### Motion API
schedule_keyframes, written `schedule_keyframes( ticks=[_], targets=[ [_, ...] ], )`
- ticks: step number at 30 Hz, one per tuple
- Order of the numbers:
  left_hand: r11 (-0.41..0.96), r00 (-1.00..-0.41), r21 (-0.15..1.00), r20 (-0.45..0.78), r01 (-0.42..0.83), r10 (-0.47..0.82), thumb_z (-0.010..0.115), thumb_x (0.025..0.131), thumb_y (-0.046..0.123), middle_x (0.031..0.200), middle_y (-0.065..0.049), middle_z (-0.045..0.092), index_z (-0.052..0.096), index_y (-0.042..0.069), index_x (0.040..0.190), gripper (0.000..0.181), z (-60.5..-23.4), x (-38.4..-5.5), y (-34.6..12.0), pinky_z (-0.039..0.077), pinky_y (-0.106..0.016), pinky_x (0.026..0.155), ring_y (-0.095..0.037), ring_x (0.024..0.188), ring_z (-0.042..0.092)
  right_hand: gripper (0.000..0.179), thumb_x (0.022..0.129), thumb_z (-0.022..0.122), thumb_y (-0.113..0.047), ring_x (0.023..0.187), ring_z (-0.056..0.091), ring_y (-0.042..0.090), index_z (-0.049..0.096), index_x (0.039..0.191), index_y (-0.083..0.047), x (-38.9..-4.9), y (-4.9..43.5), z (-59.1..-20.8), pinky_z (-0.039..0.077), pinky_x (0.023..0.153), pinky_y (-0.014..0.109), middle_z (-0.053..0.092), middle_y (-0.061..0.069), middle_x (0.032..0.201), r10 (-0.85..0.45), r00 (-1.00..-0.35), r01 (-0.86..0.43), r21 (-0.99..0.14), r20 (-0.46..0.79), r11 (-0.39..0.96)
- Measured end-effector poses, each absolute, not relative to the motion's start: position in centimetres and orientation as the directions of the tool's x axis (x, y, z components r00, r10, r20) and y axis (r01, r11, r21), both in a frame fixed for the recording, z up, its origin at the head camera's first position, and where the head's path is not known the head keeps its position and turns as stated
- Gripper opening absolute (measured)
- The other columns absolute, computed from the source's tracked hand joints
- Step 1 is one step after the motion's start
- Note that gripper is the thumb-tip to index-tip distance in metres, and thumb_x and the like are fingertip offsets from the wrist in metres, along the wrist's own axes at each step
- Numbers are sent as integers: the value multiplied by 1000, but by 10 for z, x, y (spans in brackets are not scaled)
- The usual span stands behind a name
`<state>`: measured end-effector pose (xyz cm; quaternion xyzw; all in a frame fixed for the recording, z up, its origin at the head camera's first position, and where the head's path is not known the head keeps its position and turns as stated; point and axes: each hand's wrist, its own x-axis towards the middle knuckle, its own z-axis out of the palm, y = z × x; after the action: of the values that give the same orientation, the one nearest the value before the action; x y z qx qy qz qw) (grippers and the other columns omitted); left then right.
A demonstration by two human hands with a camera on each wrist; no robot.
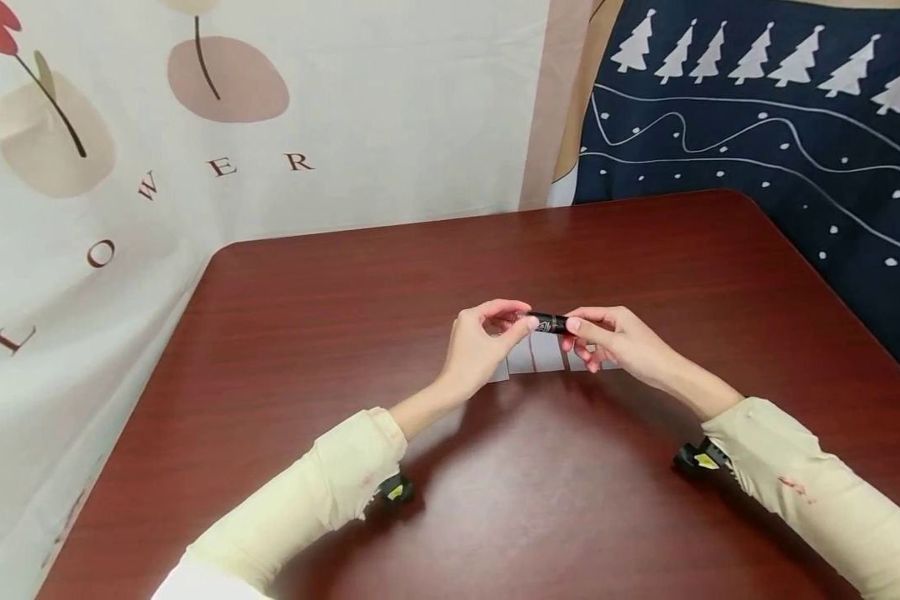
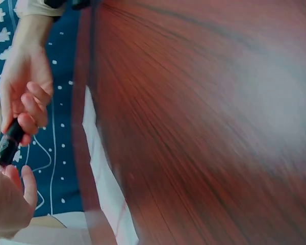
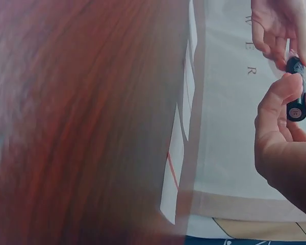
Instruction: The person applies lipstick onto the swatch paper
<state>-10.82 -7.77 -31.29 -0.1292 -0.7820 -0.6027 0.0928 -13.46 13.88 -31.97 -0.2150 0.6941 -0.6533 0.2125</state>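
Observation:
A short black lipstick tube with pale lettering is held level between both hands, above white paper pieces that bear brownish-red strokes. The left hand pinches its left end between thumb and fingers. At the other end, the right hand grips the tube with thumb and forefinger, its remaining fingers loosely curled below. In the right wrist view a round label shows on the tube's near end. The left wrist view has the tube at its left edge, with the left fingertips partly cut off.
Beneath the hands spreads a glossy reddish-brown table. A white curtain with printed letters hangs behind it, and a dark blue cloth with white trees hangs at the right. Black wrist devices sit under the sleeves.

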Motion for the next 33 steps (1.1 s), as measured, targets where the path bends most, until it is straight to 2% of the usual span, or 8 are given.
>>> schedule_keyframes(
  ticks=[5, 8, 10, 13, 19, 26, 33],
  targets=[
    [2, -970, 970, 241, 241, 31, 73, 80, 9, 89, -11, 67, 67, -2, 103, 26, -307, -107, -65, 54, -33, 65, -22, 71, 65, 22, 98, 49, -18, 63, 51, 13, 57, 106, 0, -134, 141, -319, 46, 52, 24, 60, 10, 83, -601, -799, 62, -996, -12, -62],
    [-20, -971, 972, 236, 235, 43, 72, 81, 9, 92, -11, 67, 66, -3, 105, 27, -302, -105, -60, 54, -33, 66, -20, 69, 66, 19, 99, 47, -18, 65, 50, 13, 58, 107, -5, -133, 143, -318, 44, 53, 24, 58, 7, 84, -617, -787, 106, -990, -23, -98],
    [-2, -965, 967, 255, 256, 53, 72, 81, 10, 92, -10, 67, 66, -2, 105, 27, -300, -104, -58, 54, -33, 65, -16, 69, 66, 20, 99, 45, -18, 65, 50, 13, 59, 108, -6, -133, 144, -317, 44, 53, 24, 58, 7, 85, -618, -785, 124, -986, -32, -107],
    [32, -951, 952, 302, 304, 66, 72, 82, 11, 90, -10, 66, 67, -2, 104, 26, -298, -108, -56, 54, -32, 63, -20, 71, 65, 24, 100, 44, -19, 66, 52, 13, 58, 110, -3, -132, 145, -316, 44, 54, 24, 58, 7, 86, -619, -784, 141, -984, -46, -106],
    [219, -913, 886, 393, 409, 113, 72, 82, 15, 85, -3, 63, 70, 4, 101, 22, -289, -116, -53, 48, -22, 63, -12, 71, 60, 31, 100, 42, -19, 71, 58, 15, 55, 115, 5, -130, 150, -312, 46, 54, 25, 63, 8, 91, -632, -774, 133, -987, -48, -87],
    [290, -873, 825, 438, 486, 216, 67, 85, 11, 84, -3, 55, 69, 2, 100, 18, -275, -124, -54, 45, -23, 60, -10, 68, 57, 29, 101, 35, -18, 74, 59, 16, 58, 116, -6, -130, 159, -308, 48, 56, 26, 65, 10, 94, -637, -770, 145, -983, -43, -110],
    [456, -837, 702, 447, 547, 316, 67, 84, 8, 79, -2, 52, 69, 2, 94, 12, -263, -137, -67, 42, -20, 61, -8, 65, 54, 35, 95, 33, -5, 70, 55, 16, 46, 122, 12, -129, 156, -317, 46, 54, 26, 61, 12, 91, -586, -800, 116, -991, -132, 65]
  ],
)
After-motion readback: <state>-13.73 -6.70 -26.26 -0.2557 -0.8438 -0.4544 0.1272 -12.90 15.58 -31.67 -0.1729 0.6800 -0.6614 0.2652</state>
